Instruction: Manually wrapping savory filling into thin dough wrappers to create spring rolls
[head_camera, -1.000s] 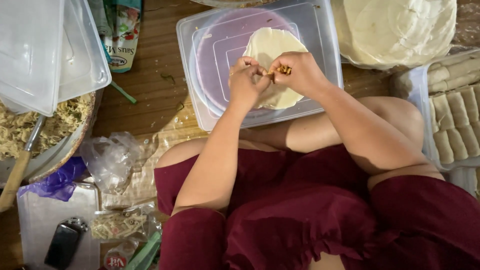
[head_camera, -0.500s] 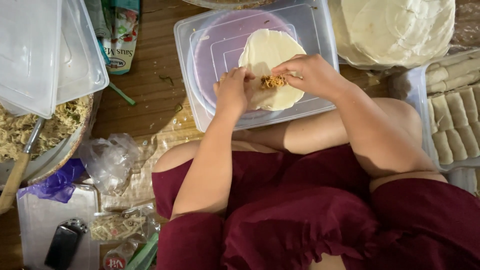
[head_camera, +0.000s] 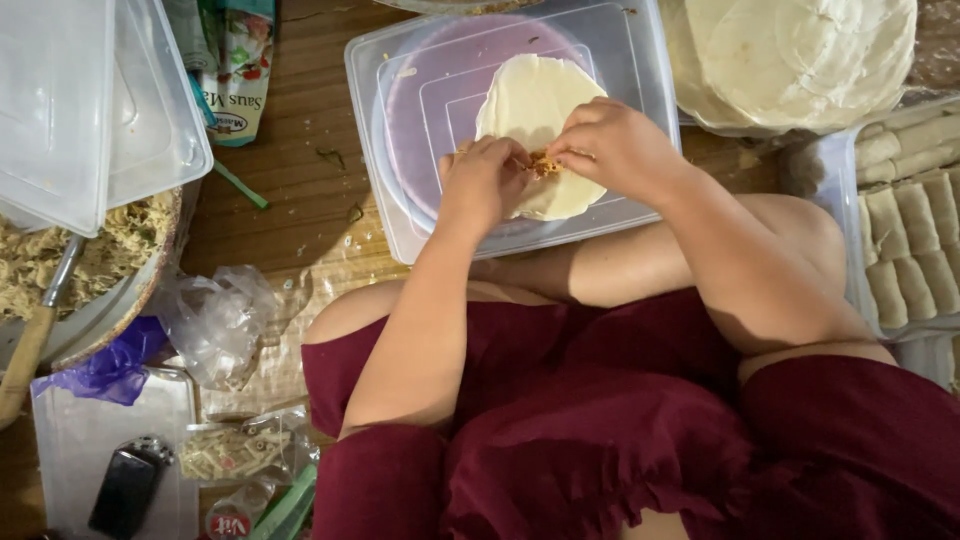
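Spring-roll wrapper (head_camera: 535, 110), a pale round sheet, is lying flat on an upturned clear plastic lid (head_camera: 640, 60) with a purple plate (head_camera: 430, 100) showing beneath it, on the wooden floor (head_camera: 290, 150) in front of the seated person's knees. Both hands are meeting at the wrapper's near edge: the left hand (head_camera: 485, 180) and the right hand (head_camera: 615, 150) are each pinching their fingertips together on a small clump of shredded filling (head_camera: 543, 163) sitting on the sheet. A stack of wrappers (head_camera: 800, 50) is resting at upper right, finished rolls are lying packed in a tray (head_camera: 915, 210) at right, and a bowl of filling (head_camera: 70, 270) with a spoon is sitting at left.
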